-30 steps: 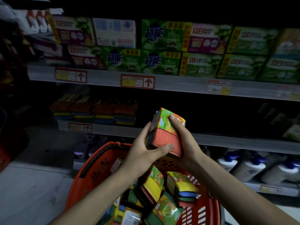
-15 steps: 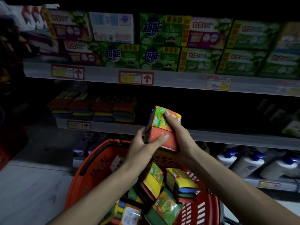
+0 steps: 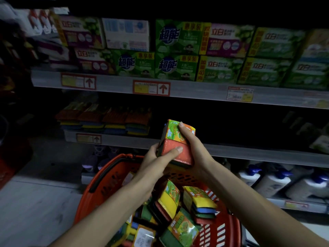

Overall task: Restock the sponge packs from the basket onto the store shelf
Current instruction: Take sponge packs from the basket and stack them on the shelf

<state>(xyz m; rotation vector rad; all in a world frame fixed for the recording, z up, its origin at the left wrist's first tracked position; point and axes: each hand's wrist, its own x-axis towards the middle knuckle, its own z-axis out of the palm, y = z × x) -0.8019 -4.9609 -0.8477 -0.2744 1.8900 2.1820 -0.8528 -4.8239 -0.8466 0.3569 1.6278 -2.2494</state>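
Observation:
A sponge pack (image 3: 175, 139) with a green and orange label over a red sponge is held up in front of the middle shelf (image 3: 231, 152). My left hand (image 3: 156, 161) grips its lower left side, thumb across the red face. My right hand (image 3: 193, 148) grips its right side, with a finger over the label. Below them stands the red basket (image 3: 99, 186) with several more sponge packs (image 3: 197, 202) lying loose in it. A row of stacked sponge packs (image 3: 105, 120) sits on the middle shelf at the left.
The top shelf (image 3: 195, 90) carries green and purple soap boxes (image 3: 176, 50) above price tags. White bottles with blue caps (image 3: 270, 180) stand on the bottom shelf at the right. The dark middle-shelf stretch behind the held pack shows nothing. Pale floor (image 3: 35, 211) lies at the left.
Both hands have carried the pack slightly upward and toward the shelf. The grip looks unchanged, and the basket has stayed put.

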